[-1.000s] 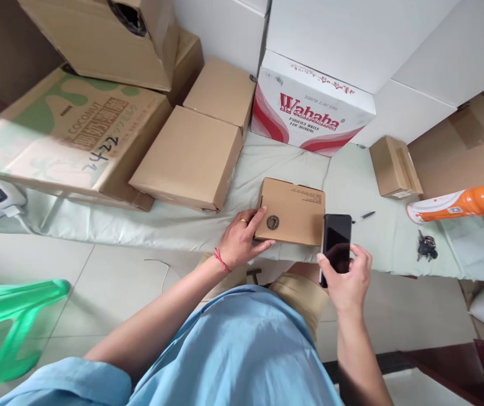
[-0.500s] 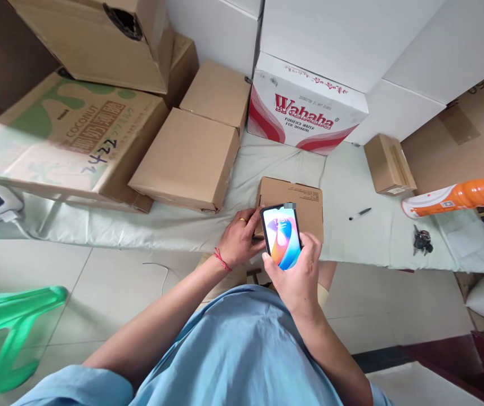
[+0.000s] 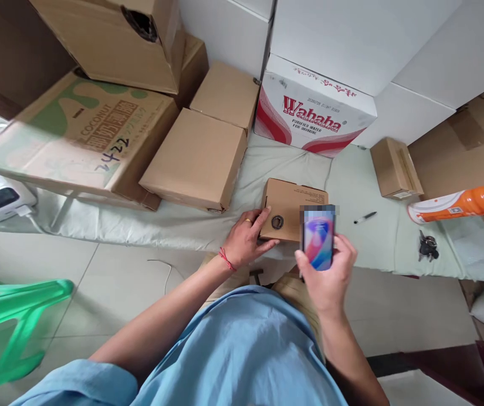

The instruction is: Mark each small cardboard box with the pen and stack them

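Note:
A small brown cardboard box (image 3: 286, 197) lies on the cloth-covered table at its front edge. On top of it, near the left front corner, is a dark round ring-shaped thing (image 3: 278, 221) that I cannot identify. My left hand (image 3: 245, 239) grips the box's left front corner, fingers along the left side and thumb at the front edge. My right hand (image 3: 330, 268) is closed around a smartphone (image 3: 318, 239) with a lit, colourful screen. The phone is held over the box's right front part and hides it; its top is blurred out.
Larger cardboard boxes (image 3: 195, 158) stand at the left, with a red-and-white water carton (image 3: 313, 115) behind. To the right lie a pen (image 3: 365, 217), keys (image 3: 428, 246), an orange-and-white bottle (image 3: 461, 203) and a small carton (image 3: 396, 169). A green stool (image 3: 22, 310) stands on the floor.
My right hand has moved the phone to the right, uncovering the box's left front part and the dark ring. My left hand stays at the box corner.

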The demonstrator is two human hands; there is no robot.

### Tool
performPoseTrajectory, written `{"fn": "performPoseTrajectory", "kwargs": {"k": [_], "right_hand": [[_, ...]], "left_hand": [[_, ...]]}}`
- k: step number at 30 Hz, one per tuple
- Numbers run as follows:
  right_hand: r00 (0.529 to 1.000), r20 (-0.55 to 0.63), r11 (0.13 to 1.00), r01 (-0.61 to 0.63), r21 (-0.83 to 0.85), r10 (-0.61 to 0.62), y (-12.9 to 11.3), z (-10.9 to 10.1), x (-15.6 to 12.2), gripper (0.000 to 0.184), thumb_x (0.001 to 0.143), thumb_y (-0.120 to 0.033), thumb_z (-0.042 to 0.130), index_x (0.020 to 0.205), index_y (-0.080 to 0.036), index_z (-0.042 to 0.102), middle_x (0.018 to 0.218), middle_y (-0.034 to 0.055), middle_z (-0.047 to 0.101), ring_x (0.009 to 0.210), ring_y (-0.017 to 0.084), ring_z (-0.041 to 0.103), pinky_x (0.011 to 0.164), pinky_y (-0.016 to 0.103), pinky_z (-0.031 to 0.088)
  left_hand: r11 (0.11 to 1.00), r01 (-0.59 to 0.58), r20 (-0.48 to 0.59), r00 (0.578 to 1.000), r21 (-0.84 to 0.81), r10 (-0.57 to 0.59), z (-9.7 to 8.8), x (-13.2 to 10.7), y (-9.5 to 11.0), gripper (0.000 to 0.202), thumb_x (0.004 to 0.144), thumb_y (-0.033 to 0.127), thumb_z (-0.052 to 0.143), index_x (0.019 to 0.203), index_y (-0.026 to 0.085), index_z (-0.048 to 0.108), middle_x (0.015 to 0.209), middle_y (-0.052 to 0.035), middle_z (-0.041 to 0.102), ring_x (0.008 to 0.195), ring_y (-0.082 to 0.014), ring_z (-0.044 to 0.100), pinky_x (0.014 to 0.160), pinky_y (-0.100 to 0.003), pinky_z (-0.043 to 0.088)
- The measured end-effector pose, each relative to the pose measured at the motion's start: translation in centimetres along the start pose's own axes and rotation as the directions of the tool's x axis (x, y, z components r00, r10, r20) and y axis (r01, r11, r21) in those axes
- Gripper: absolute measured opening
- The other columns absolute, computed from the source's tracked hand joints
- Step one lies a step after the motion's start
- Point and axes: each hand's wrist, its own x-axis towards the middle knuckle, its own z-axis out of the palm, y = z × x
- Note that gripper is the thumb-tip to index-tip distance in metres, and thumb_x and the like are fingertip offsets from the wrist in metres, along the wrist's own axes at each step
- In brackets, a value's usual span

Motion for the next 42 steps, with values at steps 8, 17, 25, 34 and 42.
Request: {"fn": "performPoseTrajectory", "kwargs": {"k": [8, 17, 25, 34, 42], "right_hand": [[0.877, -0.015, 0.845, -0.466, -0.261, 0.480, 11.9, -2.3, 3.3, 0.075, 0.066, -0.063, 0.085, 0.119, -0.020, 0.053, 0.136, 0.0258, 0.058, 0.138, 0.044, 0.053, 0.115, 0.062, 0.049], [0.767, 0.267, 0.765, -0.408, -0.498, 0.583, 13.0, -0.5, 4.6, 0.083, 0.077, -0.060, 0.080, 0.140, -0.010, 0.058, 0.147, 0.0310, 0.057, 0.130, 0.050, 0.061, 0.106, 0.065, 0.054], [0.911, 0.343, 0.967, -0.253, 0.026, 0.229, 10.1, 1.0, 5.5, 0.069, 0.104, -0.072, 0.046, 0.135, -0.017, 0.073, 0.142, 0.0226, 0.072, 0.135, 0.036, 0.067, 0.117, 0.059, 0.054], [0.909, 0.298, 0.784, -0.406, 0.469, 0.291, 6.3, 1.1, 1.8, 0.070, 0.108, -0.061, 0.058, 0.169, -0.028, 0.049, 0.170, 0.0117, 0.056, 0.155, 0.031, 0.058, 0.128, 0.056, 0.049], [0.896, 0.428, 0.687, -0.387, 0.615, 0.120, 3.3, -2.3, 1.3, 0.060, 0.106, -0.055, 0.066, 0.162, -0.034, 0.060, 0.169, 0.0061, 0.058, 0.159, 0.033, 0.053, 0.135, 0.057, 0.041]], "left_hand": [[1.000, 0.023, -0.001, 1.000, 0.007, -0.023, 0.1, -0.2, -0.1, 0.101, 0.099, 0.062, 0.073, 0.176, 0.018, 0.025, 0.146, -0.0238, 0.066, 0.133, -0.0405, 0.066, 0.110, -0.054, 0.060], [0.913, 0.081, 0.130, 0.991, -0.400, -0.031, -2.0, -0.4, -1.2, 0.088, 0.095, 0.048, 0.067, 0.172, 0.015, 0.037, 0.152, -0.0239, 0.062, 0.136, -0.0389, 0.065, 0.114, -0.055, 0.056], [0.771, 0.460, 0.111, 0.880, -0.441, -0.462, -1.8, 3.0, 1.2, 0.054, 0.110, 0.053, 0.037, 0.120, 0.015, 0.074, 0.138, -0.0201, 0.067, 0.140, -0.0356, 0.058, 0.125, -0.056, 0.045], [0.452, 0.534, 0.224, 0.786, -0.714, -0.576, -3.9, 3.8, 6.2, 0.054, 0.099, 0.067, 0.066, 0.130, 0.024, 0.054, 0.130, -0.0109, 0.074, 0.116, -0.0257, 0.073, 0.098, -0.040, 0.060], [0.009, 0.678, 0.591, 0.648, -0.735, -0.480, -10.4, -0.2, 7.5, 0.060, 0.082, 0.053, 0.090, 0.128, 0.019, 0.072, 0.117, -0.0158, 0.084, 0.112, -0.0373, 0.081, 0.091, -0.045, 0.068]]}}
